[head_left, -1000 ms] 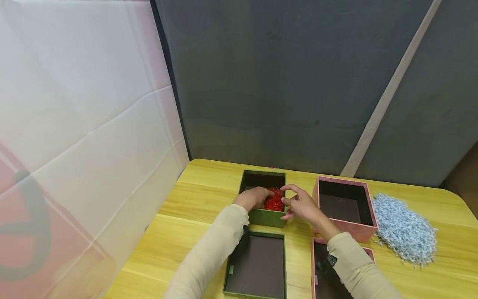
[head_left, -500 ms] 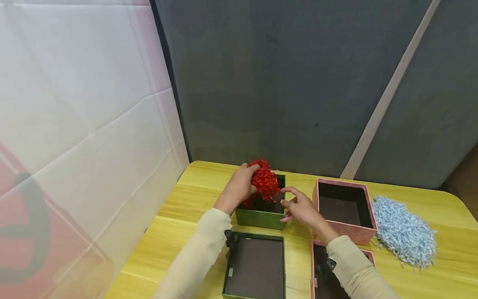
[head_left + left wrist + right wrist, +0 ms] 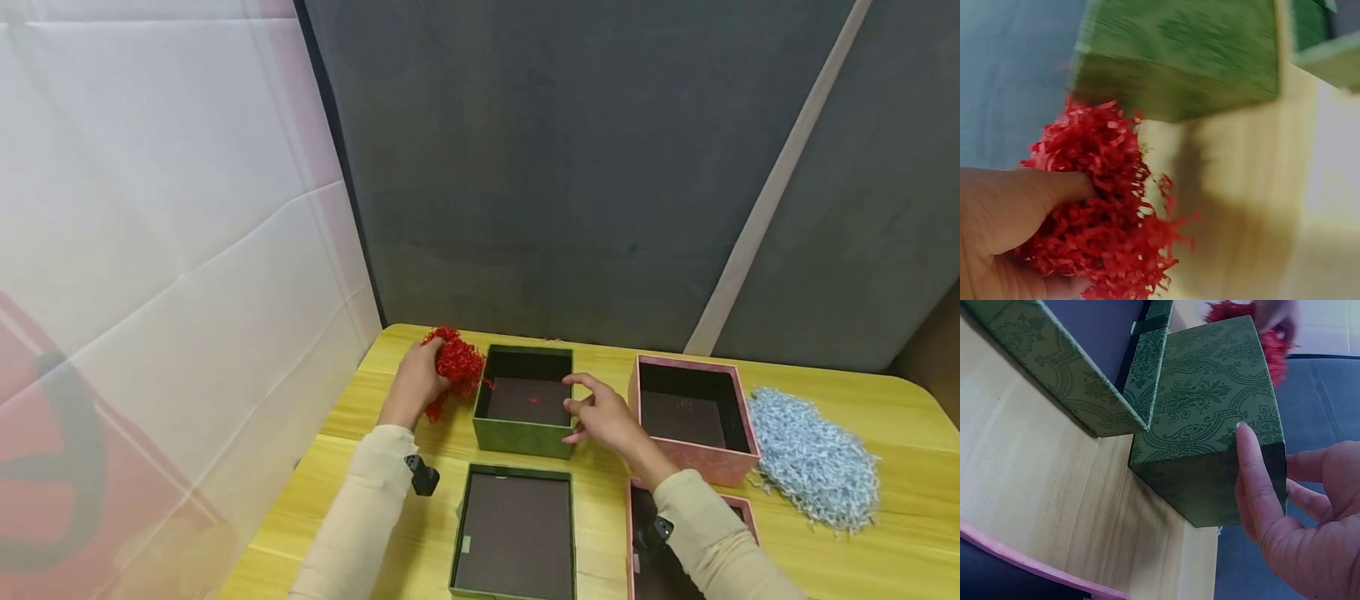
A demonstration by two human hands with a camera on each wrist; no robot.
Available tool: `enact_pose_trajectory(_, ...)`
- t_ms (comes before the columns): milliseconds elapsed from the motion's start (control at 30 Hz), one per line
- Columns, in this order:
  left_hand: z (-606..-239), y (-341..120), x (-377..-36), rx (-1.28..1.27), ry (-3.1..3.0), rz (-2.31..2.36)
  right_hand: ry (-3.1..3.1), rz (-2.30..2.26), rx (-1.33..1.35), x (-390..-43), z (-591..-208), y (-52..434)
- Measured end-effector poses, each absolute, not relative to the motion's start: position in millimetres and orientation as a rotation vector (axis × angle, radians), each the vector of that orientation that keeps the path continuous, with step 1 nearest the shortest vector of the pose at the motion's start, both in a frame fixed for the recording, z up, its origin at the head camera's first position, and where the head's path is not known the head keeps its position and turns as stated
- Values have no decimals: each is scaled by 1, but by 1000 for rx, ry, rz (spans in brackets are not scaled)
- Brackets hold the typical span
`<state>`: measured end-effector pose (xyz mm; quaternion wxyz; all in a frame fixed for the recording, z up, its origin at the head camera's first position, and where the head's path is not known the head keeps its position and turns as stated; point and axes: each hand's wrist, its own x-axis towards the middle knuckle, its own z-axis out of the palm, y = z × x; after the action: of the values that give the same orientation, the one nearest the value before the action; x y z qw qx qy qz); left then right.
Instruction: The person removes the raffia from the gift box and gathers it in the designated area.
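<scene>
In the head view my left hand (image 3: 415, 382) grips a clump of red shredded paper (image 3: 460, 364) just left of the green box (image 3: 522, 435). The left wrist view shows the thumb pressed into the red shreds (image 3: 1100, 231), with loose strands hanging out. My right hand (image 3: 603, 417) holds the green box at its right side. From the right wrist, one finger lies along the box's patterned outer wall (image 3: 1210, 394) while others reach round the rim edge. A small red scrap (image 3: 533, 400) lies on the box's dark floor.
A shallow green lid (image 3: 513, 533) lies open side up in front of the green box. To the right stand a pink box (image 3: 708, 457) and its lid (image 3: 667, 550), partly under the right forearm. Blue shredded paper (image 3: 813, 458) is heaped at the far right. A grey curtain (image 3: 525, 167) hangs behind.
My left hand has lifted the red shredded paper out of the green box and carried it left, over the table beside the box. The right hand has stayed at the box's right side.
</scene>
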<state>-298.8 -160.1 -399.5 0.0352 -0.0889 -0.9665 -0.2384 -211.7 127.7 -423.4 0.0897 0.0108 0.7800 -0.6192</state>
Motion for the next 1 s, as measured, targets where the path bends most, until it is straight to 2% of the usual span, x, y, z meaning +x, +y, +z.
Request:
enact_pose_trajectory(333,-426,-179,-296,-177,-3185,-582,2329,-1830,10,-216,-424,121)
enact_pose_trajectory(633,-423,-179,-288,-85,-3296,-324,2352,-1804,-2,-222,-425,120)
enact_pose_trajectory(1000,-399,-133,-255,-443,-2887,-406,2409,-1761,-33,-220,-427,127)
